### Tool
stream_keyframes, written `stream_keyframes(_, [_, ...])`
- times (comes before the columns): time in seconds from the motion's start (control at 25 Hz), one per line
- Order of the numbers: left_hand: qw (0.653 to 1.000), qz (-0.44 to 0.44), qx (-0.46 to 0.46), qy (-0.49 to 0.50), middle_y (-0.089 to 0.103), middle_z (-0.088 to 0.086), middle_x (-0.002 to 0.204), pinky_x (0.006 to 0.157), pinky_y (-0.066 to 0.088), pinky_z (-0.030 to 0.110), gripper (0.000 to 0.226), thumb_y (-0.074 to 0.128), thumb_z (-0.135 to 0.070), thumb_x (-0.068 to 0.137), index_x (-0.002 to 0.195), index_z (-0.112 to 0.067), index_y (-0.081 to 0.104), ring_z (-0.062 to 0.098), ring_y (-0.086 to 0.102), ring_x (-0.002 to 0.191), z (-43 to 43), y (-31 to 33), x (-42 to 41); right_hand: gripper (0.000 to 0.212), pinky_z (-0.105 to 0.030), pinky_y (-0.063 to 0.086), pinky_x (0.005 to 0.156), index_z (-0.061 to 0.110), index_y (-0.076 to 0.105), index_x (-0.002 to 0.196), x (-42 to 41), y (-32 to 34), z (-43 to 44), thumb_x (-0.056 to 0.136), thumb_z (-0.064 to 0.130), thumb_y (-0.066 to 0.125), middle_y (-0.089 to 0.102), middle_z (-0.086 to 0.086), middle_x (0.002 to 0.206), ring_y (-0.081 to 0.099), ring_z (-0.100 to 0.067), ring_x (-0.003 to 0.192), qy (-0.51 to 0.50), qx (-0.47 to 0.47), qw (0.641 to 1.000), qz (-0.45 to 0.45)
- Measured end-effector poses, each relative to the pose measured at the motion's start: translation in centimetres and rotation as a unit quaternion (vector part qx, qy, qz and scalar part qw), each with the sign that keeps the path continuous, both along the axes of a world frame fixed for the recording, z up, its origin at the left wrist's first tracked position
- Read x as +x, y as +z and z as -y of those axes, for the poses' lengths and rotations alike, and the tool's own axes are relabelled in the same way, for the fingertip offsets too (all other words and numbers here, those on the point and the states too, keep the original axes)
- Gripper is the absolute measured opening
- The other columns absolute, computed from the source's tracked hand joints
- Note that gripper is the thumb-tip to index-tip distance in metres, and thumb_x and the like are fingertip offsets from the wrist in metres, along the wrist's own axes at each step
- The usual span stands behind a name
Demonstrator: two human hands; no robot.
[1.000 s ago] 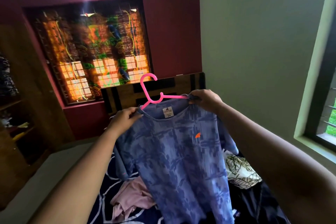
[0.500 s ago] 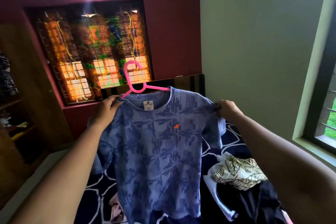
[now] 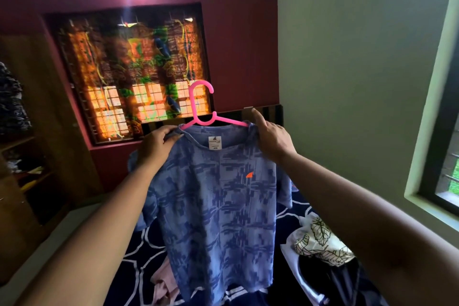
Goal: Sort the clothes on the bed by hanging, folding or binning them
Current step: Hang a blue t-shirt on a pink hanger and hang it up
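A blue patterned T-shirt (image 3: 218,206) with a small orange logo hangs on a pink plastic hanger (image 3: 202,109), held up in front of me over the bed. My left hand (image 3: 156,144) grips the shirt's left shoulder, thumb over the cloth. On the shirt's right shoulder rests my right hand (image 3: 270,136), its forefinger stretched up past the hanger's arm. Its grip on the cloth is hidden behind the hand. The hanger's hook stands upright above the collar.
The bed (image 3: 139,248) has a dark blue sheet with white lines. A pink garment (image 3: 161,283) lies under the shirt, a white leaf-print garment (image 3: 320,243) and dark clothes at right. Wooden shelves (image 3: 22,176) stand left, a window (image 3: 447,169) right.
The hanger now sits level with its hook upright. The shirt has shifted right and its right sleeve was let go; my right hand moved in from the sleeve to the shoulder by the collar.
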State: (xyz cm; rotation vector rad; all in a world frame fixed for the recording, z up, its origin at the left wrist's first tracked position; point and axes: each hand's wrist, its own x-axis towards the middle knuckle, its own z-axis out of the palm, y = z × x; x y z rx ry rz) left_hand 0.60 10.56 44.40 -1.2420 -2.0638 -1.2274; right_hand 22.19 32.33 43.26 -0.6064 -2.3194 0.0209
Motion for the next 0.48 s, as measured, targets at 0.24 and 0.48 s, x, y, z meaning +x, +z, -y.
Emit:
stream_keyframes(0.24, [0.933, -0.287, 0.142, 0.166, 0.053, 0.018, 0.133, 0.102, 0.030, 0.036, 0.040, 0.056, -0.033, 0.094, 0.129, -0.014, 0.055, 0.034, 0.052, 0.120, 0.1, 0.5, 2.9, 0.038, -0.038, 0.041, 0.086, 0.019, 0.051, 0.128, -0.3, 2.9, 1.2, 0.091, 0.011, 0.045, 0.062, -0.003, 0.121, 0.057, -0.029, 0.110, -0.034, 0.037, 0.996, -0.074])
stream_keyframes(0.48, [0.863, -0.453, -0.207, 0.085, 0.006, -0.003, 0.160, 0.117, -0.005, 0.049, 0.071, 0.048, -0.059, 0.086, 0.149, -0.033, 0.028, 0.017, -0.007, 0.148, -3.2, -10.2, 3.5, 0.040, -0.035, 0.039, 0.089, 0.020, 0.053, 0.128, -0.9, 3.8, 2.5, 0.088, 0.013, 0.050, 0.061, -0.001, 0.124, 0.057, -0.027, 0.112, -0.006, 0.053, 0.997, -0.053])
